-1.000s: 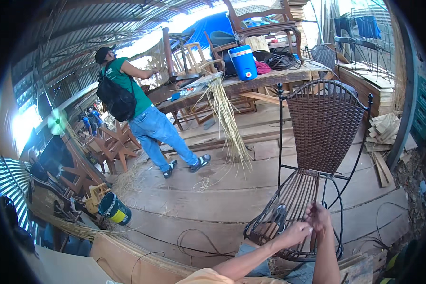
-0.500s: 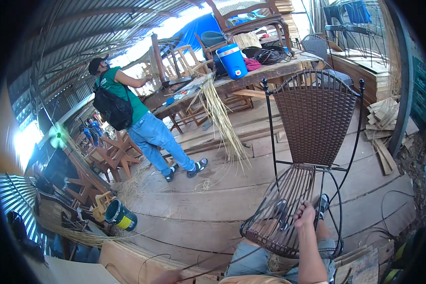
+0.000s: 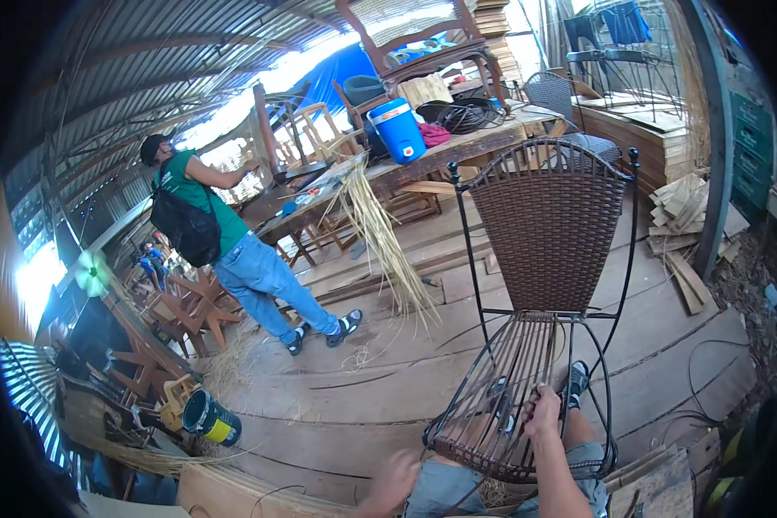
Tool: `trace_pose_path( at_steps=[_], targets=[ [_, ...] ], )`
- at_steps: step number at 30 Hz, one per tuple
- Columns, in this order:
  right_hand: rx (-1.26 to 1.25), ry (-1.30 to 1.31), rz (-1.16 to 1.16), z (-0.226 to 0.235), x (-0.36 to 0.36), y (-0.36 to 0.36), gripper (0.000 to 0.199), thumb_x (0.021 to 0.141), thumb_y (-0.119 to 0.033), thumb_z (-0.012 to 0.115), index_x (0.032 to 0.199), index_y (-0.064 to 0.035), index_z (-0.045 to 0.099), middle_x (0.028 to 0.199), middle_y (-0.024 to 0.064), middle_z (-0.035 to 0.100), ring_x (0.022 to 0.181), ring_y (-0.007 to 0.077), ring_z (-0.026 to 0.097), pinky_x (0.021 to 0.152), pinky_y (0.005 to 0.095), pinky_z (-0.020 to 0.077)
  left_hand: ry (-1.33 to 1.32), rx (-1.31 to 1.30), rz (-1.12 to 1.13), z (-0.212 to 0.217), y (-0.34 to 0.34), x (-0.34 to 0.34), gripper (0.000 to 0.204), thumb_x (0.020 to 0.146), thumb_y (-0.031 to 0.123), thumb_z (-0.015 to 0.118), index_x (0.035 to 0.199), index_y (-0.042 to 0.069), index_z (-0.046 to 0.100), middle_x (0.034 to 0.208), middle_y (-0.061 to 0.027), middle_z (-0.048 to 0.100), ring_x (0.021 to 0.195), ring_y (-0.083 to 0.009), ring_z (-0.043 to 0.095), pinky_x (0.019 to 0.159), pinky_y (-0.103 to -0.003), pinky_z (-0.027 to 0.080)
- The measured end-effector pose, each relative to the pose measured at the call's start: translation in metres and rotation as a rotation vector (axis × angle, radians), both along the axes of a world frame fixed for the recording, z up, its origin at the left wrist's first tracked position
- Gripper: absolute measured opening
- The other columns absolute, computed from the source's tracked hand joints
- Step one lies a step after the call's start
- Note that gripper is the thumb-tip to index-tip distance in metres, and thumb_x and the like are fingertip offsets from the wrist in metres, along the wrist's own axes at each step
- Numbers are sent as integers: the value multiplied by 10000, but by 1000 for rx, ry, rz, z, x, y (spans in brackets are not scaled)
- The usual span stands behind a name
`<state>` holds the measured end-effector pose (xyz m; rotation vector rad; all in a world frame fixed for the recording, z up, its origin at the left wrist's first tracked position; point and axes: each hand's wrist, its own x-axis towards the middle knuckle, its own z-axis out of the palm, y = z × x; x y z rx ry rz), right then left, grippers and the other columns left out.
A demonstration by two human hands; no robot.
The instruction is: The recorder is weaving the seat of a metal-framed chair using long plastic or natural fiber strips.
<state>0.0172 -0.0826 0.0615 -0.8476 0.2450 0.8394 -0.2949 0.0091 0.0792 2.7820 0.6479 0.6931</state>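
A chair (image 3: pixel 544 242) with a black metal frame and a brown woven back stands before me, its seat at my knees. Long brown strands (image 3: pixel 515 350) run from the back to the seat's front, with gaps between them. My right hand (image 3: pixel 541 413) is closed over the right side of the seat, by the strands; what its fingers hold is hidden. Low at the seat's front left corner, beside my knee, is my left hand (image 3: pixel 395 476). Motion smears its fingers.
A person (image 3: pixel 203 211) in a green shirt with a black backpack stands at a long wooden workbench (image 3: pixel 406 173). Pale fibre strips (image 3: pixel 375 233) hang off the bench. A blue cooler (image 3: pixel 397 129) sits on it. A dark bucket (image 3: pixel 211 419) stands at left; wood scraps (image 3: pixel 682 207) lie at right.
My left hand has moved right and up, toward the seat's front corner. The long strands trailing from it no longer show there. My right hand has lowered slightly. The view has shifted a little.
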Motion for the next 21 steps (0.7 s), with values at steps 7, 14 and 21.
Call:
trace_pose_path(
  at_steps=[7,14,21],
  targets=[
    [52,6,25,-4,-5,4,176,878,-226,417,752,-117,474,519,-38,331,370,97,316,321,254,240,248,112,-12,5,-20,175,435,825,342,538,1141,44,532,1225,-127,463,1154,-304,402,945,-445,309],
    [14,-32,28,-6,-7,2,171,863,-247,456,746,-123,466,529,-32,343,383,96,329,330,251,251,-137,-190,-68,17,-15,154,196,819,176,577,972,58,610,964,-96,601,879,-264,582,752,-334,468],
    [72,94,218,3,-1,9,259,890,-342,509,778,-108,506,529,-47,326,392,85,305,338,233,221,300,-737,-19,99,-34,34,263,859,271,565,996,49,604,861,-152,625,787,-255,628,698,-330,480]
  ],
)
